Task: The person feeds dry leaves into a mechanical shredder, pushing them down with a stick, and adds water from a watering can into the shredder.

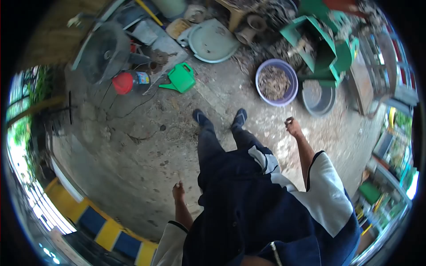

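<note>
My left hand (pixel 178 191) hangs beside my left hip over the concrete floor (pixel 133 164). Its fingers are curled in; whatever they may hold is too small to make out. Out to the right, my right hand (pixel 293 127) is held above the floor, fingers bent closed, with a small pale spot at the fingertips that I cannot name. Nearest to it is a purple basin (pixel 258 91) filled with brownish, shredded-looking dry material (pixel 274 83). A grey basin (pixel 320 104) stands right of that one. Neither hand touches a basin.
Ahead lie a green watering can (pixel 182 78), a red-lidded container (pixel 123 83) and a pale round tub lid or basin (pixel 214 41). A standing fan (pixel 104 54) is at upper left. Green plastic bins (pixel 317 44) and clutter fill the upper right. A yellow-and-blue barrier (pixel 106 231) edges the lower left.
</note>
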The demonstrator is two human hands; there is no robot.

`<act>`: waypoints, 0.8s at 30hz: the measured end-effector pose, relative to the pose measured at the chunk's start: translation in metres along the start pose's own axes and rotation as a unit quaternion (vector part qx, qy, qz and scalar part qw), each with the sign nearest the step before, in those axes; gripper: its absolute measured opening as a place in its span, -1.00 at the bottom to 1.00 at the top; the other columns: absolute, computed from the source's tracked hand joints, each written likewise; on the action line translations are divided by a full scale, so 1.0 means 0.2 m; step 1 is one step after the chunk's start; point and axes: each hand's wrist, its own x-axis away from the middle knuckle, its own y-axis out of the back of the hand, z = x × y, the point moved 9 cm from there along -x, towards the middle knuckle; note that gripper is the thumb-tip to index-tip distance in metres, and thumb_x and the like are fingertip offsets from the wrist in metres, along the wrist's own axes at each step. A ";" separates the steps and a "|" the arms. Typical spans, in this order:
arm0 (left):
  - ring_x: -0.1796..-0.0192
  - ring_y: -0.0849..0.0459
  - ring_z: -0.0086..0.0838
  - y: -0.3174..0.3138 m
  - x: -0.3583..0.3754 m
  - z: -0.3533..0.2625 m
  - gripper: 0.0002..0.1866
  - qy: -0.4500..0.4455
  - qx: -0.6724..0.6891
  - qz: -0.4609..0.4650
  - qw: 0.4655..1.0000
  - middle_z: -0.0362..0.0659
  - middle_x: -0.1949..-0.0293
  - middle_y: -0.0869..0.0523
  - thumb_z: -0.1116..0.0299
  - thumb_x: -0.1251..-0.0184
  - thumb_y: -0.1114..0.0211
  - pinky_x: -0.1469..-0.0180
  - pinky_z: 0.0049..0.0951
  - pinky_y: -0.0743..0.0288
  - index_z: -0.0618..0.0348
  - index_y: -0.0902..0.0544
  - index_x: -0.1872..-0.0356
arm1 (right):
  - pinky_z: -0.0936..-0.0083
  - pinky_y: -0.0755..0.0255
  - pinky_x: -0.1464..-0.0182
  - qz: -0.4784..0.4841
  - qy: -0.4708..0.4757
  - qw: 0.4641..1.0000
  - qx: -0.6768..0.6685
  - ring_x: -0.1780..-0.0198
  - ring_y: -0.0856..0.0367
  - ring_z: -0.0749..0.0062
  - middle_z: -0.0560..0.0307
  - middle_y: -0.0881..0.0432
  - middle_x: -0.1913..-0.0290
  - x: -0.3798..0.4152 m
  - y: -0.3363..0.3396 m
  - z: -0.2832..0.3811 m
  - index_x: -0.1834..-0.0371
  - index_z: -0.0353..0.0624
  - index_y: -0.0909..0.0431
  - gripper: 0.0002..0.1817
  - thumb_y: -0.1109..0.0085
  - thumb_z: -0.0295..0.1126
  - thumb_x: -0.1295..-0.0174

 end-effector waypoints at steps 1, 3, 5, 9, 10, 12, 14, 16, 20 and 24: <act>-0.08 -0.67 0.16 0.01 0.03 0.08 -0.39 0.037 0.023 -0.018 0.999 0.23 0.02 -0.74 -0.18 -0.50 -0.12 -0.11 0.09 -0.54 0.29 -0.69 0.06 | 0.18 -0.55 -0.03 0.038 -0.004 0.999 -0.004 0.06 -0.75 -0.04 -0.15 -0.77 0.26 0.05 0.01 0.17 -0.16 -0.19 -0.53 -0.53 -0.22 -0.11 -0.33; -0.01 -0.69 0.14 0.05 0.07 0.16 -0.41 0.046 0.059 -0.092 0.993 0.20 0.09 -0.75 -0.17 -0.50 -0.13 -0.07 0.10 -0.54 0.28 -0.70 0.09 | 0.16 -0.53 -0.09 0.078 -0.001 0.997 -0.006 -0.02 -0.73 -0.05 -0.22 -0.76 0.14 0.09 -0.03 0.48 -0.16 -0.21 -0.53 -0.53 -0.24 -0.13 -0.32; 0.05 -0.71 0.11 0.12 0.00 0.13 -0.43 0.022 0.079 -0.148 0.986 0.17 0.16 -0.76 -0.15 -0.50 -0.14 -0.03 0.11 -0.54 0.27 -0.71 0.12 | 0.12 -0.51 -0.13 0.031 0.080 0.996 0.030 -0.10 -0.68 -0.10 -0.28 -0.72 0.02 -0.01 -0.12 0.66 -0.17 -0.22 -0.53 -0.53 -0.24 -0.16 -0.31; 0.13 -0.69 0.06 0.29 -0.24 0.00 -0.51 -0.067 0.193 -0.119 0.972 0.15 0.26 -0.73 -0.03 -0.53 -0.19 0.00 0.04 -0.51 0.30 -0.71 0.21 | 0.14 -0.56 0.02 -0.063 0.186 0.978 0.069 0.12 -0.74 -0.02 -0.31 -0.71 0.13 0.22 -0.25 1.34 -0.09 -0.29 -0.60 -0.58 -0.25 -0.24 -0.26; 0.15 -0.67 0.06 0.37 -0.30 -0.06 -0.53 -0.110 0.146 -0.142 0.973 0.14 0.28 -0.72 0.01 -0.53 -0.20 0.03 0.01 -0.51 0.31 -0.70 0.24 | 0.09 -0.54 -0.05 -0.031 0.162 0.985 0.053 0.07 -0.73 -0.04 -0.34 -0.71 0.10 0.23 -0.36 1.41 -0.13 -0.29 -0.58 -0.55 -0.25 -0.22 -0.27; 0.19 -0.65 0.07 0.55 -0.41 -0.22 -0.58 -0.228 0.055 -0.216 0.948 0.13 0.32 -0.70 0.10 -0.53 -0.20 0.06 -0.04 -0.50 0.34 -0.68 0.28 | 0.14 -0.53 -0.12 -0.014 0.218 0.974 0.060 -0.03 -0.71 -0.06 -0.31 -0.73 0.05 0.36 -0.58 1.68 -0.18 -0.25 -0.53 -0.54 -0.24 -0.21 -0.30; 0.19 -0.64 0.09 0.72 -0.58 -0.39 -0.64 -0.313 0.038 -0.243 0.917 0.15 0.29 -0.70 0.17 -0.52 -0.19 0.05 -0.07 -0.49 0.34 -0.67 0.26 | 0.13 -0.52 -0.18 0.023 0.234 0.968 0.082 -0.06 -0.70 -0.09 -0.24 -0.75 0.06 0.55 -0.74 1.94 -0.23 -0.18 -0.51 -0.49 -0.26 -0.14 -0.30; 0.14 -0.65 0.10 0.86 -0.71 -0.54 -0.72 -0.339 0.122 -0.217 0.907 0.15 0.20 -0.71 0.24 -0.52 -0.18 0.00 -0.08 -0.50 0.30 -0.68 0.15 | 0.14 -0.52 -0.17 0.056 0.237 0.969 0.053 -0.06 -0.70 -0.09 -0.23 -0.75 0.06 0.62 -0.87 2.06 -0.24 -0.19 -0.49 -0.49 -0.25 -0.15 -0.31; 0.02 -0.67 0.11 1.17 -0.80 -0.92 -0.75 -0.357 0.271 -0.143 0.882 0.11 0.07 -0.72 0.37 -0.50 -0.17 -0.08 -0.08 -0.51 0.20 -0.64 -0.08 | 0.14 -0.53 -0.14 0.068 0.229 0.971 0.010 -0.04 -0.71 -0.11 -0.23 -0.75 0.07 0.68 -0.99 2.12 -0.24 -0.25 -0.46 -0.49 -0.21 -0.17 -0.34; -0.01 -0.67 0.08 1.26 -0.88 -1.03 -0.73 -0.380 0.182 -0.131 0.897 0.11 0.05 -0.72 0.49 -0.43 -0.16 -0.08 -0.10 -0.51 0.20 -0.62 -0.10 | 0.14 -0.53 -0.14 0.062 0.173 0.983 0.006 -0.03 -0.71 -0.12 -0.24 -0.76 0.10 0.45 -1.02 2.12 -0.24 -0.28 -0.46 -0.48 -0.18 -0.15 -0.35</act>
